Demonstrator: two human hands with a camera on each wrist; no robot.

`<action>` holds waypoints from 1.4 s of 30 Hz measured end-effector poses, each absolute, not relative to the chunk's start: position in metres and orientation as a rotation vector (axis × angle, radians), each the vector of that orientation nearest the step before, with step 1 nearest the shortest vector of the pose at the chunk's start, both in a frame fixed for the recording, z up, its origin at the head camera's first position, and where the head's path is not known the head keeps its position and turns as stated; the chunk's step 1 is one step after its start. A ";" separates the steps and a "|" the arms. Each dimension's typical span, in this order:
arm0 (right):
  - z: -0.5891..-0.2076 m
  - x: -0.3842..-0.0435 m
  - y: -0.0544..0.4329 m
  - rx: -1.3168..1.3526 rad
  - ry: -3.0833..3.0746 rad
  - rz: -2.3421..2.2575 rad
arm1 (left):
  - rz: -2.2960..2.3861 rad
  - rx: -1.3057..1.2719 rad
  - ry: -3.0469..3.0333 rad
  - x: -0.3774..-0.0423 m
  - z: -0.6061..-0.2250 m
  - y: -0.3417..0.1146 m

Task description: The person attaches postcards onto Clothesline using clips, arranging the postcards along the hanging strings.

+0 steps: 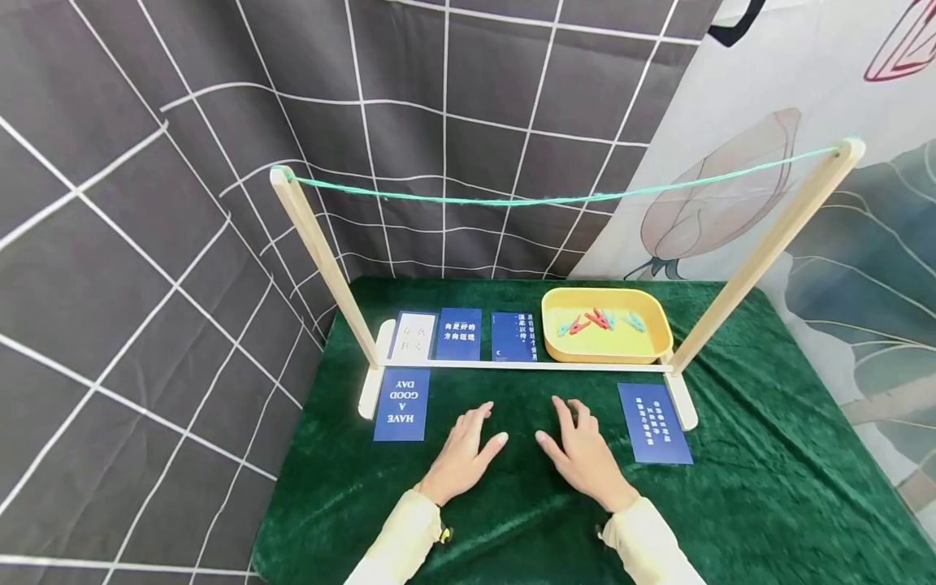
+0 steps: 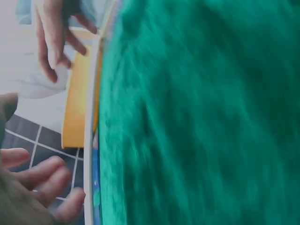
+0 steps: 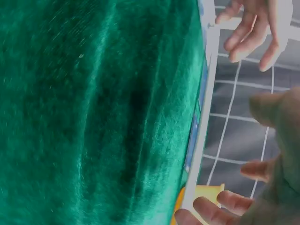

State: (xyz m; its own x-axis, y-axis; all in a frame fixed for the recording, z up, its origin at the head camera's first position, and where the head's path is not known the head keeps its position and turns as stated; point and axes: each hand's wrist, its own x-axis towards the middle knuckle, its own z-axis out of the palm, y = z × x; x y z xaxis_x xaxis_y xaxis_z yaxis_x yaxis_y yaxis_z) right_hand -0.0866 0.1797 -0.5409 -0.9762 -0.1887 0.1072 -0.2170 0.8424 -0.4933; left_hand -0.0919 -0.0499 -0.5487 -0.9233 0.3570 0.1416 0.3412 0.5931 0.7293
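Both hands hover over a green velvet cloth (image 1: 512, 504) in the head view, palms facing inward and holding nothing. My left hand (image 1: 462, 451) has its fingers loosely extended, closest to a blue card (image 1: 400, 406) printed "HAVE A GOOD DAY". My right hand (image 1: 582, 455) is likewise relaxed, to the left of another blue card (image 1: 654, 422) with white characters. Beyond them stands a wooden frame, its white bottom bar (image 1: 512, 366) running across and a green string (image 1: 483, 201) strung between its two posts. In the left wrist view the left fingers (image 2: 42, 180) look slightly bent.
Behind the bar lie a white card (image 1: 413, 337) and two blue cards, one in the middle (image 1: 459, 325) and one beside the tray (image 1: 512, 337). The yellow tray (image 1: 607, 355) holds several small red and blue clothespins (image 1: 600, 318). Wooden posts rise at left (image 1: 325, 264) and right (image 1: 768, 256).
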 end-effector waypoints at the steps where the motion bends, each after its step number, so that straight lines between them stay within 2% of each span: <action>1: -0.540 -0.089 0.183 0.296 -2.967 0.880 | 1.388 0.595 2.720 -0.093 -0.546 -0.048; 4: -0.537 -0.098 0.196 0.192 -2.956 1.063 | 1.717 0.476 2.467 -0.098 -0.540 -0.041; 8: -0.534 -0.112 0.220 0.002 -2.881 1.278 | 2.107 0.182 1.985 -0.106 -0.535 -0.030; 14: -0.531 -0.125 0.251 -0.320 -2.573 2.152 | 2.452 -0.269 1.308 -0.123 -0.534 -0.023; 17: -0.530 -0.127 0.263 -0.345 -2.276 2.541 | 2.493 -0.386 1.116 -0.134 -0.537 -0.019; 23: -0.536 -0.138 0.284 -0.225 -1.619 3.049 | 2.485 -0.428 0.941 -0.158 -0.543 -0.003; 30: -0.543 -0.160 0.305 -0.414 -0.990 3.245 | 2.454 -0.422 0.978 -0.187 -0.545 0.029; 42: -0.534 -0.180 0.324 -0.717 -1.140 3.042 | 2.345 -0.442 1.292 -0.223 -0.546 0.075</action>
